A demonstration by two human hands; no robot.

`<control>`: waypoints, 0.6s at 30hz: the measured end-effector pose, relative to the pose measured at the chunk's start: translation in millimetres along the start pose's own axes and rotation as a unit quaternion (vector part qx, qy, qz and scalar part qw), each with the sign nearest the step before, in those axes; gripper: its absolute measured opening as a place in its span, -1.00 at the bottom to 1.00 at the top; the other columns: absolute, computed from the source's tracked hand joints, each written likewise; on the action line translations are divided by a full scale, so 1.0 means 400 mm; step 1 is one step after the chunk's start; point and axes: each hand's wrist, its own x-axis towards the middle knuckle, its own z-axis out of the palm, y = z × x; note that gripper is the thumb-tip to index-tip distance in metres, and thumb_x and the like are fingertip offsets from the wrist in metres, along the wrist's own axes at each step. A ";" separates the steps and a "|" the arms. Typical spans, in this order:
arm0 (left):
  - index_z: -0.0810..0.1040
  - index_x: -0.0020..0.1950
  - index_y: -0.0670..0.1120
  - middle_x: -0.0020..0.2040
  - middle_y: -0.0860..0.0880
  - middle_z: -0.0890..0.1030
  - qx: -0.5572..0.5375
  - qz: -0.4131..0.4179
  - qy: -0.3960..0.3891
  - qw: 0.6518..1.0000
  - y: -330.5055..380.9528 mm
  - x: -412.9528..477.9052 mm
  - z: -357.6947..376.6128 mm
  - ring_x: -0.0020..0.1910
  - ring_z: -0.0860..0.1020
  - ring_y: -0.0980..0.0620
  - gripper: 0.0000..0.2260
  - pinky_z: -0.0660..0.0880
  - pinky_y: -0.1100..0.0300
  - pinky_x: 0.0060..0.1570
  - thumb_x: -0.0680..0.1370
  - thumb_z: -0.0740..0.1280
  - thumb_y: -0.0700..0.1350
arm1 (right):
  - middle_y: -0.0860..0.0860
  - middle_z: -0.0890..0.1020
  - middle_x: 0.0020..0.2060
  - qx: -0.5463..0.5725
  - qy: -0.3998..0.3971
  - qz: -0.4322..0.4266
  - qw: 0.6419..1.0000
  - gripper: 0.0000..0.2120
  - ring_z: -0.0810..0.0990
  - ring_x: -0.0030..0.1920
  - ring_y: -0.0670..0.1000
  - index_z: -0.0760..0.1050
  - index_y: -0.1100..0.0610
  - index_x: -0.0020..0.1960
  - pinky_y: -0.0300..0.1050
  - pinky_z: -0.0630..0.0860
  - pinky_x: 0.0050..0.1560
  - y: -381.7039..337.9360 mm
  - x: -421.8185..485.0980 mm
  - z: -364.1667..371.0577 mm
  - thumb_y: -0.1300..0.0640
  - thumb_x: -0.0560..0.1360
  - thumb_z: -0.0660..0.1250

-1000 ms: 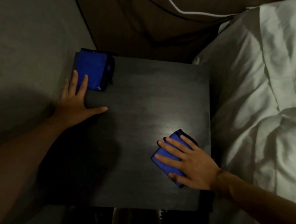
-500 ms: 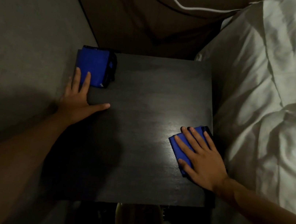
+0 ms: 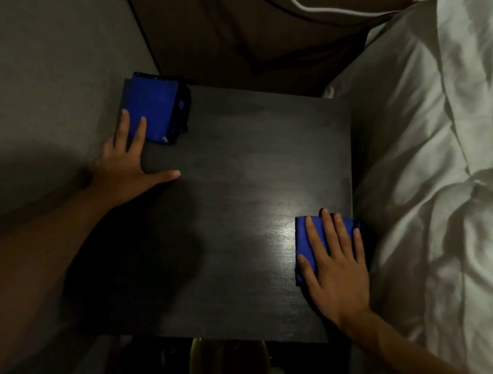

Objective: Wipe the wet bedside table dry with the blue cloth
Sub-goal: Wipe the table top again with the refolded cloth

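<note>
Head view: dark bedside table [image 3: 236,159] fills mid-frame, seen from above. Blue cloth [image 3: 303,237] lies folded on the top at about 4 o'clock, hard against the bed-side edge, its far corner slightly past that edge. Right hand [image 3: 336,264] lies flat on it, palm down, fingers straight and slightly spread, pointing to roughly 11 o'clock. It presses the cloth and does not grasp it, and the forearm comes in from 5 o'clock. A light glare patch on the top sits just beside the cloth at its 9 o'clock side. A second blue item with black trim [image 3: 151,105] sits in the 10 o'clock corner. It could be a pouch or a folded stack, the light is too poor to call it, and any contents are not visible. Left hand [image 3: 126,165] is flat and relaxed at the table's 9 o'clock edge. Its thumb is splayed toward 3 o'clock, two fingertips rest on the near edge of that blue item, and it grips nothing. White bedding [image 3: 450,185] runs along the 3 o'clock side, touching the table. Grey wall [image 3: 40,60] is at 9 o'clock. A brown headboard panel with a white cable [image 3: 298,5] is at 12 o'clock.
</note>
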 end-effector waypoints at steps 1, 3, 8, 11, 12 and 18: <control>-0.39 0.48 0.25 0.53 0.10 -0.43 0.002 0.000 0.001 1.000 -0.002 0.001 0.001 0.53 -0.03 -0.26 0.05 0.14 -0.26 0.41 0.30 0.29 0.48 | 0.11 0.06 0.64 0.007 0.006 0.021 1.000 -0.36 -0.03 0.64 0.12 0.04 0.01 0.65 0.27 0.01 0.57 -0.009 -0.006 0.002 -0.25 0.65 -0.14; -0.39 0.48 0.26 0.52 0.11 -0.43 0.001 0.000 0.001 1.000 -0.006 0.003 0.002 0.53 -0.02 -0.26 0.05 0.15 -0.26 0.41 0.29 0.28 0.49 | 0.13 0.09 0.64 0.018 0.019 0.065 0.998 -0.35 -0.01 0.64 0.14 0.07 0.04 0.65 0.27 0.03 0.57 -0.031 -0.019 0.006 -0.24 0.65 -0.16; -0.39 0.48 0.25 0.53 0.10 -0.43 0.004 0.005 0.003 1.000 -0.006 0.001 0.002 0.53 -0.02 -0.26 0.04 0.16 -0.25 0.40 0.28 0.25 0.51 | 0.15 0.05 0.64 0.036 0.043 0.153 0.987 -0.35 -0.01 0.63 0.14 0.03 0.07 0.65 0.26 0.03 0.57 -0.079 -0.057 0.026 -0.23 0.67 -0.24; -0.40 0.47 0.26 0.52 0.11 -0.44 0.005 0.010 0.002 1.000 -0.010 0.000 0.004 0.53 -0.03 -0.26 0.04 0.15 -0.25 0.40 0.29 0.24 0.52 | 0.16 0.03 0.64 0.032 0.046 0.193 0.980 -0.34 -0.02 0.64 0.15 -0.03 0.08 0.66 0.26 0.04 0.57 -0.101 -0.083 0.039 -0.23 0.66 -0.29; -0.40 0.47 0.26 0.52 0.11 -0.44 0.004 0.011 0.003 1.000 -0.011 0.001 0.006 0.53 -0.03 -0.26 0.04 0.15 -0.26 0.40 0.29 0.24 0.52 | 0.16 0.03 0.64 0.031 0.048 0.203 0.978 -0.34 -0.03 0.64 0.15 -0.05 0.09 0.66 0.27 0.05 0.57 -0.108 -0.093 0.044 -0.22 0.66 -0.29; -0.39 0.48 0.23 0.53 0.08 -0.43 0.013 0.015 0.011 1.000 -0.016 0.008 0.011 0.52 -0.01 -0.30 0.04 0.16 -0.28 0.40 0.29 0.25 0.51 | 0.23 0.05 0.62 0.038 0.071 0.264 0.961 -0.38 0.00 0.63 0.22 0.00 0.16 0.65 0.28 0.05 0.56 -0.164 -0.148 0.069 -0.11 0.68 -0.16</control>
